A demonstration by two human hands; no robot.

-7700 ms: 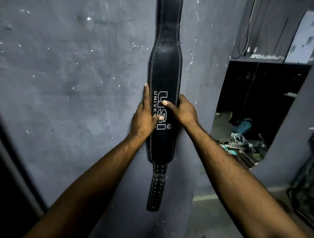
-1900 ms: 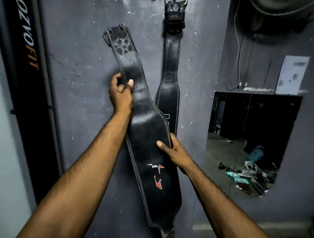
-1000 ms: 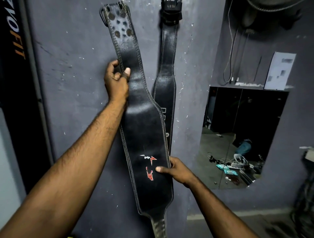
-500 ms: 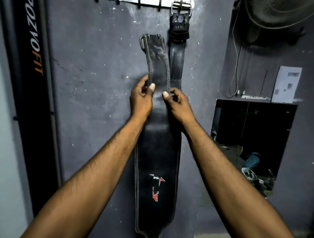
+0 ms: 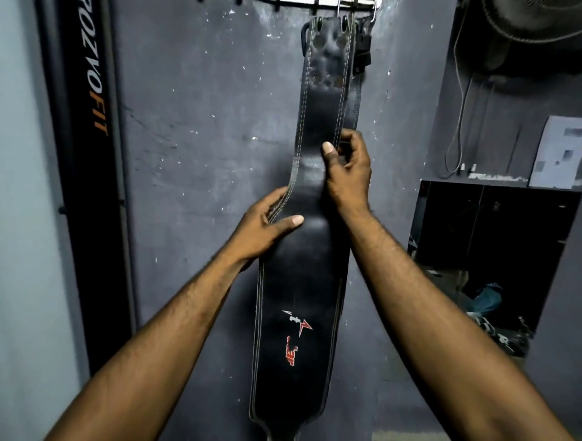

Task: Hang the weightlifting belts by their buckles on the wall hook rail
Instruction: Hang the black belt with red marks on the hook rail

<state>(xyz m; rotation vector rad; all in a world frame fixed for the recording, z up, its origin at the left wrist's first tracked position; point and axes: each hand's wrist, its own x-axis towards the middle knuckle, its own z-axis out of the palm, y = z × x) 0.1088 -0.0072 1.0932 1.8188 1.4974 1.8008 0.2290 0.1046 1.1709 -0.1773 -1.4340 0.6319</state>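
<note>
A black leather belt with a red logo (image 5: 302, 314) is held upright against the grey wall. Its buckle end (image 5: 327, 28) reaches up to just under the hook rail (image 5: 315, 2) at the top edge. My left hand (image 5: 267, 226) grips the belt's left edge where it widens, thumb across the front. Higher up, my right hand (image 5: 346, 170) grips the right edge of the narrow strap. Behind this belt hangs another black belt (image 5: 362, 59) by its buckle, mostly hidden.
A black post with orange and white lettering (image 5: 91, 157) stands at the left. At the right there is a dark wall opening (image 5: 497, 267) with clutter on the floor beyond, a wall fan (image 5: 535, 31) and a hanging cable (image 5: 456, 126).
The belt has gone up, its buckle end now at the rail. My left hand has slid down to the wider part; my right hand stays on the strap.
</note>
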